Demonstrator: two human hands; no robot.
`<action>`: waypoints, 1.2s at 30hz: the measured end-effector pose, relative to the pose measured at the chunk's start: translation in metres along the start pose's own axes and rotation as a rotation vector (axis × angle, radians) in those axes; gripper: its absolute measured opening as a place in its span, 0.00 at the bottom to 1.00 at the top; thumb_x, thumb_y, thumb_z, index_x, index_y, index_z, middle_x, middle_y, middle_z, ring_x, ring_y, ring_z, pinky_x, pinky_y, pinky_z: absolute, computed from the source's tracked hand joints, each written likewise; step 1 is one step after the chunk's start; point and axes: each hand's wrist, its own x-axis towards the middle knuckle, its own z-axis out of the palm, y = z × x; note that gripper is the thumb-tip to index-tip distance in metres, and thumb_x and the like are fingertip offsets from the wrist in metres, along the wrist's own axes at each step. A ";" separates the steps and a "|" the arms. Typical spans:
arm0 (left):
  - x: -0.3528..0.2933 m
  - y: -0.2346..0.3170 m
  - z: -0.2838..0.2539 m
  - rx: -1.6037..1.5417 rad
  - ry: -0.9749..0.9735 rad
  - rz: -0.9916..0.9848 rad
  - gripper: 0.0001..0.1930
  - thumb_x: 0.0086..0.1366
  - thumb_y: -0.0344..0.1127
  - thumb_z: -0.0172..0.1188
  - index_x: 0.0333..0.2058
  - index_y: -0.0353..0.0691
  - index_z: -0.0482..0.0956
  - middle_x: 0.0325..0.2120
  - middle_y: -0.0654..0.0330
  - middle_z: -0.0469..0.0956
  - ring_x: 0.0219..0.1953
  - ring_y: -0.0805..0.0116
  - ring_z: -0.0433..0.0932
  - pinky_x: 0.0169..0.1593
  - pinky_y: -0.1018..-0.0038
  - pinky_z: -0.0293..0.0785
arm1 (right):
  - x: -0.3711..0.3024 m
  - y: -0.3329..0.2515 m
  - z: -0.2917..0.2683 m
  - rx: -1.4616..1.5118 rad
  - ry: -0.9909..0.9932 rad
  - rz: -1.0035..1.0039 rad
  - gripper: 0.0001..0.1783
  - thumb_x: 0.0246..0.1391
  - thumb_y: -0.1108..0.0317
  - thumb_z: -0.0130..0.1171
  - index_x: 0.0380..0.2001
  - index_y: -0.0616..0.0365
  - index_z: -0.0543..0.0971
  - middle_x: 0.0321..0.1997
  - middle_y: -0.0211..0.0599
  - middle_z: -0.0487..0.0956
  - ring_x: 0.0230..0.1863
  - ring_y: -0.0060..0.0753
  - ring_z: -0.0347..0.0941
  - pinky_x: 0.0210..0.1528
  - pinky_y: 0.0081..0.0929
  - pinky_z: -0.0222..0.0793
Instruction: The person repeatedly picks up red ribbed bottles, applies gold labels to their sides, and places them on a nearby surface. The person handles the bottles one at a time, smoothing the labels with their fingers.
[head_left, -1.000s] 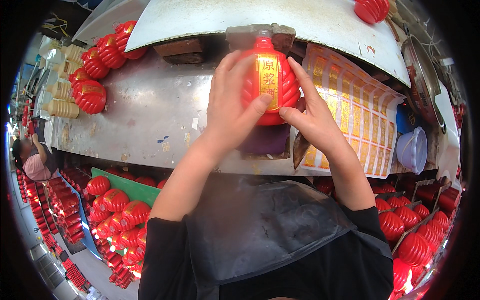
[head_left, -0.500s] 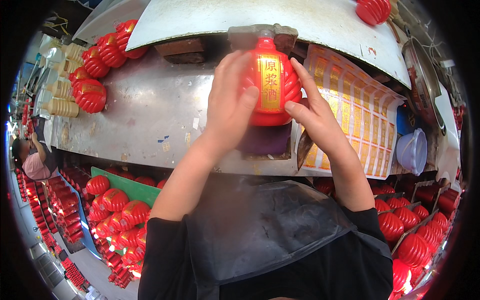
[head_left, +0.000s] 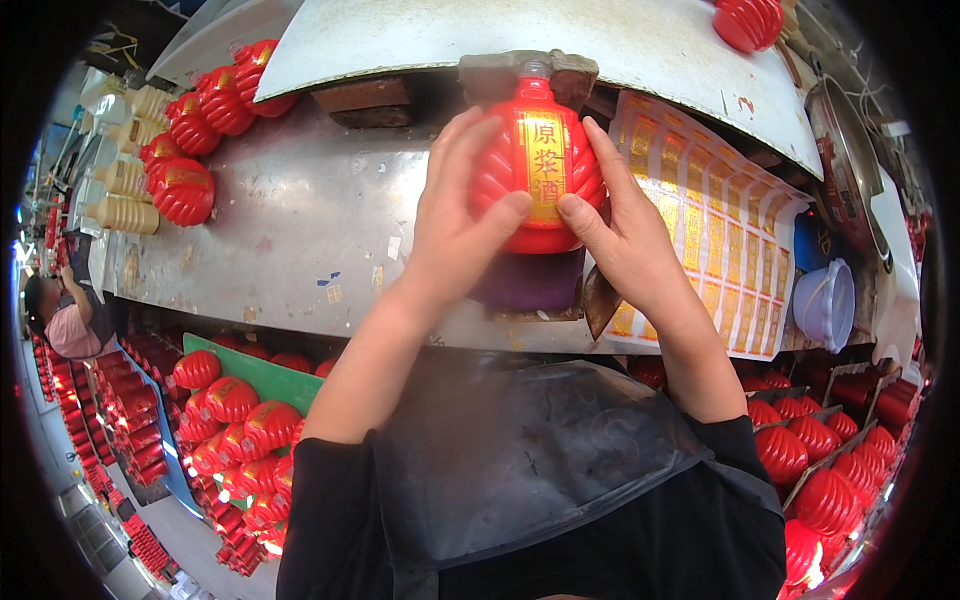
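Observation:
A round red bottle (head_left: 515,232) with swirled ribs lies in front of me, its clear neck pointing away and resting in a notched block (head_left: 575,75). Down the middle of its upper face runs a gold label (head_left: 546,150) with dark characters. My left hand (head_left: 455,210) cups the bottle's left side, fingers slightly blurred. Along the right side lies my right hand (head_left: 632,220). Both thumbs press on the lower part of the label, one at each edge. Under the bottle's base shows a dark purple pad (head_left: 535,283).
Sheets of gold labels (head_left: 700,230) lie right of the bottle, beside a pale blue bucket (head_left: 824,305). More red bottles (head_left: 182,190) stand at the left of the metal bench (head_left: 270,220). Crates of red bottles (head_left: 780,452) flank me. A person (head_left: 75,310) is at far left.
My right thumb has moved left and my left thumb right and slightly down, so both now meet the label's lower edges. The bottle has barely shifted.

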 end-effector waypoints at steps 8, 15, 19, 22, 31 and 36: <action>0.002 -0.004 -0.001 -0.105 0.009 -0.033 0.28 0.74 0.39 0.56 0.68 0.35 0.69 0.72 0.45 0.62 0.75 0.48 0.58 0.77 0.59 0.53 | 0.001 -0.004 0.004 -0.055 0.036 -0.002 0.47 0.64 0.49 0.62 0.77 0.63 0.58 0.73 0.64 0.68 0.72 0.61 0.69 0.72 0.44 0.65; 0.002 -0.004 0.001 -0.126 0.021 -0.025 0.26 0.75 0.39 0.54 0.67 0.34 0.70 0.72 0.46 0.62 0.75 0.49 0.59 0.77 0.59 0.52 | 0.001 -0.007 0.004 -0.053 0.036 0.019 0.47 0.63 0.48 0.63 0.76 0.62 0.59 0.72 0.64 0.69 0.71 0.61 0.69 0.71 0.44 0.66; 0.008 0.002 -0.001 -0.074 0.033 -0.036 0.25 0.75 0.40 0.55 0.65 0.34 0.71 0.69 0.47 0.65 0.72 0.49 0.63 0.74 0.59 0.58 | 0.001 -0.006 0.004 -0.057 0.040 0.008 0.47 0.63 0.47 0.63 0.76 0.62 0.60 0.71 0.62 0.71 0.71 0.61 0.70 0.71 0.43 0.66; 0.014 0.007 -0.005 -0.115 0.009 -0.203 0.25 0.74 0.42 0.58 0.64 0.34 0.72 0.65 0.47 0.68 0.68 0.48 0.69 0.71 0.59 0.65 | 0.006 -0.008 -0.005 -0.001 -0.011 0.066 0.44 0.64 0.47 0.62 0.75 0.60 0.62 0.69 0.61 0.73 0.69 0.60 0.71 0.70 0.43 0.67; 0.026 0.013 -0.002 0.012 -0.035 -0.161 0.46 0.55 0.53 0.78 0.66 0.35 0.68 0.62 0.44 0.69 0.65 0.46 0.71 0.67 0.57 0.70 | 0.046 -0.016 -0.029 -0.079 -0.027 -0.280 0.21 0.62 0.62 0.64 0.59 0.48 0.84 0.61 0.44 0.80 0.53 0.47 0.81 0.55 0.36 0.77; 0.024 0.012 0.001 0.076 -0.030 -0.130 0.45 0.54 0.47 0.78 0.66 0.35 0.66 0.62 0.46 0.67 0.66 0.48 0.69 0.68 0.58 0.68 | 0.048 -0.014 -0.022 -0.178 -0.036 -0.320 0.22 0.60 0.62 0.65 0.58 0.48 0.84 0.62 0.46 0.79 0.56 0.53 0.80 0.56 0.41 0.78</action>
